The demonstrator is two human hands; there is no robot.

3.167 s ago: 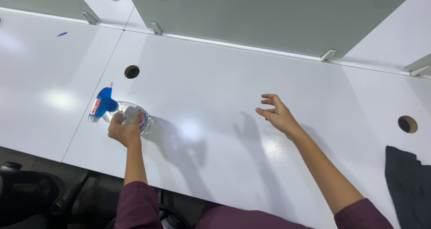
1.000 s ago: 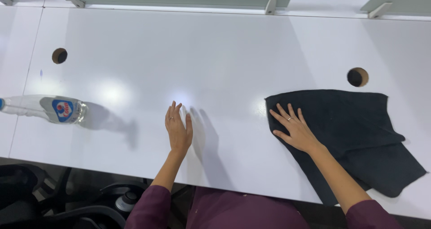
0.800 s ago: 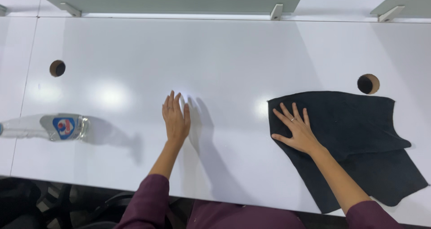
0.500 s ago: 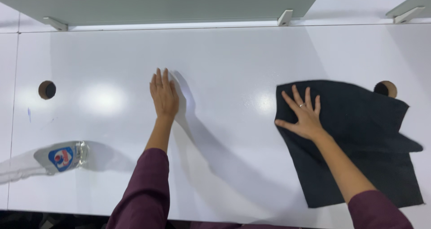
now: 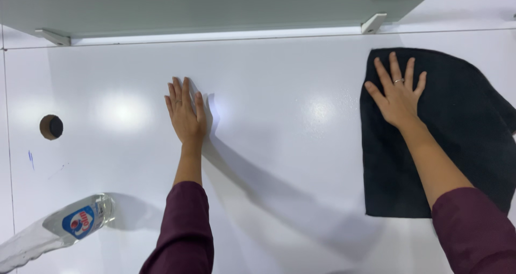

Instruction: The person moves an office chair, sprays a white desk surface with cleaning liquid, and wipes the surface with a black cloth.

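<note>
My left hand (image 5: 186,113) lies flat on the white table (image 5: 279,145), fingers together, holding nothing. My right hand (image 5: 396,94) presses flat with spread fingers on the upper part of a black cloth (image 5: 462,161) spread out at the right of the table. A ring shows on one finger. Both sleeves are dark maroon. A clear spray bottle (image 5: 54,231) with a blue and red label stands at the near left, apart from both hands.
A frosted glass divider (image 5: 215,5) on metal brackets runs along the table's far edge. A round cable hole (image 5: 51,127) sits at the left. A seam between table panels runs down the far left.
Both hands have slid away from me toward the divider. The right hand has pushed the black cloth with it across the table. The bottle has not been touched.
</note>
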